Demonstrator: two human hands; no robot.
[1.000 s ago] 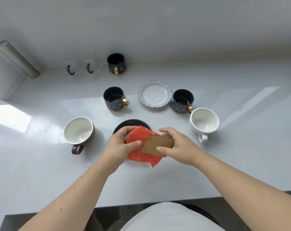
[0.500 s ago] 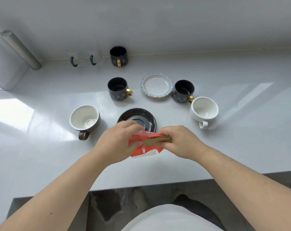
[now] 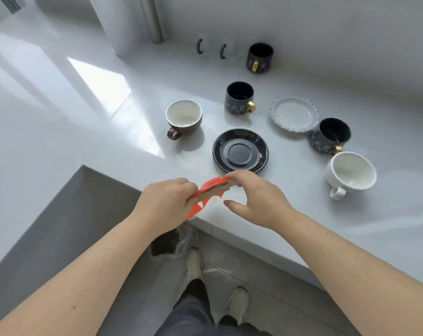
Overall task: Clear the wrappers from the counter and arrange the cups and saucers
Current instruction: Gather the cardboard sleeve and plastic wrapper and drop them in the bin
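Gripping orange wrapper point(image 3: 198, 206) and cardboard piece point(image 3: 215, 190) together in left hand point(image 3: 164, 202), grip closed tight, above the counter's point(image 3: 351, 229) front edge, just short of the black saucer point(image 3: 240, 151). Touching the cardboard's far end with right hand's point(image 3: 259, 200) fingertips point(image 3: 231, 177), grip slack, thumb spread apart below. Farther back on the counter: brown cup point(image 3: 183, 116), white cup point(image 3: 351, 172), pale saucer point(image 3: 293, 113).

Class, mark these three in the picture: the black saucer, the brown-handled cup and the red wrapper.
black saucer point(image 3: 240, 151): head view, on the flat centre well.
brown-handled cup point(image 3: 184, 113): head view, on the white inside of the bowl.
red wrapper point(image 3: 195, 210): head view, on the loose hanging strip.
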